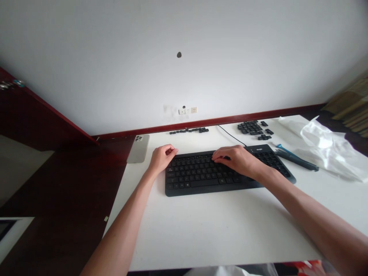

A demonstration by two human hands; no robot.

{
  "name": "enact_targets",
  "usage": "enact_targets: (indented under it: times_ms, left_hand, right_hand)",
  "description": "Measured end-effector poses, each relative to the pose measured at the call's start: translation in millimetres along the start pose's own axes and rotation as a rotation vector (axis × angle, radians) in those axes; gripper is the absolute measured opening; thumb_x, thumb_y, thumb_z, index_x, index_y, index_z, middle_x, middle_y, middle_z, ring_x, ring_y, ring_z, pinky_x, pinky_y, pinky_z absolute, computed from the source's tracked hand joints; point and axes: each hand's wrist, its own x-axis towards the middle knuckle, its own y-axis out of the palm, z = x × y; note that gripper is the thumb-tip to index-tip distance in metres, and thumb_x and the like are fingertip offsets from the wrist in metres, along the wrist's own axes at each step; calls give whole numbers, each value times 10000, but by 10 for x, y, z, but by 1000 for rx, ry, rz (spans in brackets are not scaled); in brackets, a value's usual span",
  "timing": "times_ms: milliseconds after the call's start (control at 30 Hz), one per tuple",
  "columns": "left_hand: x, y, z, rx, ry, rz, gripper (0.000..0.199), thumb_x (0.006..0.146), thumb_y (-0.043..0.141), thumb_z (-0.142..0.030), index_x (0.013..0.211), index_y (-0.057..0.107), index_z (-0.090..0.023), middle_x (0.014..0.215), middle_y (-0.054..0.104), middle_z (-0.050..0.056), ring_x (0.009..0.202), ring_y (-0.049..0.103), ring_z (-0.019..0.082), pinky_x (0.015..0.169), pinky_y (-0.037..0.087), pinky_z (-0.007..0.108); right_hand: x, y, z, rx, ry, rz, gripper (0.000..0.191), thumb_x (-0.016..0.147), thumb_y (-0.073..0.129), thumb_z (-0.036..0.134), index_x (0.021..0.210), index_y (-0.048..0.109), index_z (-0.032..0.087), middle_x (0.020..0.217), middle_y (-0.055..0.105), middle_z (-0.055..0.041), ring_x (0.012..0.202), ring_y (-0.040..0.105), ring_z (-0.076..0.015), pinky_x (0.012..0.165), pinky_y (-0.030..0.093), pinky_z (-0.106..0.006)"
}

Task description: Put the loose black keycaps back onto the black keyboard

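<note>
Forearms [316, 226] end in empty, curled left hand [163, 159] and right hand [235, 160] hiding keyboard [201, 178] keys.

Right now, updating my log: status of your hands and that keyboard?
Right hand on the black keyboard, fingers on the keys. Left hand curled at its top-left corner. Black cable behind it, apart from both hands.

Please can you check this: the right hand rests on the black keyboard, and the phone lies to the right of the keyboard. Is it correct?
Not fully: the phone lies to the left of the black keyboard, not the right, as the head view shows. The right hand does rest on the keyboard.
</note>
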Motion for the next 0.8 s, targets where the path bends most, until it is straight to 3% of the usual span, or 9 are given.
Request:
enact_targets:
  times_ms: [167,367,633,800]
  left_hand:
    - [0,5,3,-7,-9,-5,289,922,604,-432,750,661,-207,678,646,-20,641,558,142,643,388,264]
    - [1,1,-6,-7,-23,-3,285,919,609,-432,754,663,-206,705,667,-12,657,576,150,650,393,268]
    - [-4,-3,-6,1,-19,-10,298,920,595,-437,750,659,-200,700,667,-4,657,572,153,647,393,268]
    - [-8,4,1,10,-23,-7,294,925,595,-428,759,652,-193,692,650,-18,654,561,136,652,385,251]
  right_hand:
    - [-19,24,63,-112,-48,15,271,1005,488,246,1028,757,227,1075,772,-51,983,711,-226,895,560,-362]
    - [-72,89,210,-242,1,-5,313,1016,442,220,1082,748,211,1052,767,-77,971,699,-250,815,558,-376]
    - [-87,245,436,-478,118,-1,286,978,452,183,830,696,209,831,719,-101,820,643,-263,680,475,-362]
    - [-93,257,455,-494,118,-45,232,954,482,135,882,698,185,863,718,-82,823,642,-231,677,440,-333]
